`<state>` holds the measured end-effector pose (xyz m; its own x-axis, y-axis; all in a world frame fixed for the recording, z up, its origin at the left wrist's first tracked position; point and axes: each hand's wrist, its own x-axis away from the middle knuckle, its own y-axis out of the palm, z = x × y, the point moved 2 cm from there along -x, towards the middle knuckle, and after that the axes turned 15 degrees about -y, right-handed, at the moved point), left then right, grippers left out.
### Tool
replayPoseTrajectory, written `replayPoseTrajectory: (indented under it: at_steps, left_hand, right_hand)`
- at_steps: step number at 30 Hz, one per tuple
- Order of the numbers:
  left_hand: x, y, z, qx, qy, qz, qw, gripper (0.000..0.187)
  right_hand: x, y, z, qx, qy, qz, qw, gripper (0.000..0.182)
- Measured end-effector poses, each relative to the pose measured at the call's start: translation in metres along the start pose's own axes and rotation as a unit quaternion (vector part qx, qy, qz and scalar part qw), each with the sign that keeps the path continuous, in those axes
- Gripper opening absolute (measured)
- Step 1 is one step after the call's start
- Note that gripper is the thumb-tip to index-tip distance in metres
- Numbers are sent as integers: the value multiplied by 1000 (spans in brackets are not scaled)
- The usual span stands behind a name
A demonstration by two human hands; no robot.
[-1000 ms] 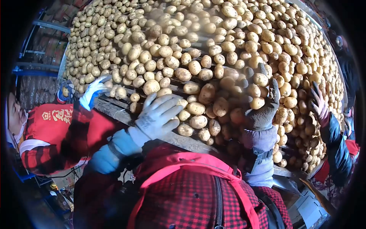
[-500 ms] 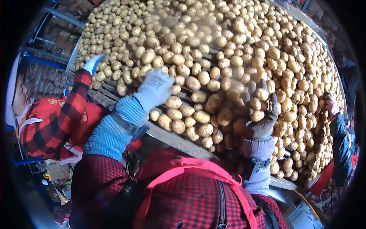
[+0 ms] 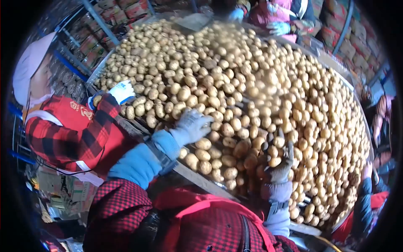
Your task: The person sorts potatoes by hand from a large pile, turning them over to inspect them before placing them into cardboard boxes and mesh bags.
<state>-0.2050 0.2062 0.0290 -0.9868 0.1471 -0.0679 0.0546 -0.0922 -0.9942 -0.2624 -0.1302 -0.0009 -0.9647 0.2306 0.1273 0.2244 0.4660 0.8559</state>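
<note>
A big heap of pale potatoes (image 3: 252, 92) covers a slatted sorting table (image 3: 197, 178) in front of me. My left hand (image 3: 191, 126), in a light grey glove with a blue sleeve, lies flat on potatoes near the table's near edge, fingers apart. My right hand (image 3: 280, 166), in a dark grey glove, is lower right in the heap. Its fingers curl up around a single potato (image 3: 275, 161), with more potatoes pressed against it on all sides.
A co-worker in red plaid and a white cap stands at my left, with a white-and-blue gloved hand (image 3: 123, 90) on the heap's left edge. More people's gloved hands (image 3: 278, 27) work at the far side, and another person (image 3: 380, 122) stands at the right. Stacked boxes line the background.
My left hand reached up into the heap, then came back down toward the near edge. My right hand stayed in the potatoes. The view tilted, showing the far side of the table.
</note>
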Motion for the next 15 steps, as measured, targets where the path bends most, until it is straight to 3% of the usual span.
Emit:
replayPoseTrajectory:
  at_steps: [2, 4, 6, 8, 9, 10, 12, 14, 15]
  left_hand:
    - [10, -37, 37, 206, -51, 18, 977, 35]
    - [8, -53, 67, 320, 59, 127, 937, 39]
    - [9, -73, 94, 337, 127, 194, 913, 42]
    - [10, -57, 110, 307, 153, 193, 919, 42]
    - [16, -53, 117, 285, 155, 160, 932, 45]
    - [19, -40, 118, 250, 174, 110, 946, 52]
    - [23, -39, 122, 222, 178, 95, 954, 58]
    - [15, -37, 116, 222, 190, 67, 954, 64]
    - [8, -46, 109, 224, 188, 86, 952, 65]
  right_hand:
    - [9, 9, 9, -79, 76, -114, 987, 60]
    - [19, 23, 29, -38, 128, -96, 986, 63]
    - [26, 43, 45, -4, 158, -127, 979, 62]
    - [27, 38, 68, 109, 67, -162, 979, 60]
    - [32, 42, 67, 65, 9, -213, 975, 57]
    - [29, 40, 70, 68, 9, -216, 974, 57]
    - [16, 36, 75, -97, 104, -95, 985, 56]
    - [14, 32, 73, -93, 108, -96, 985, 55]
    - [11, 28, 71, 1, 38, -142, 989, 55]
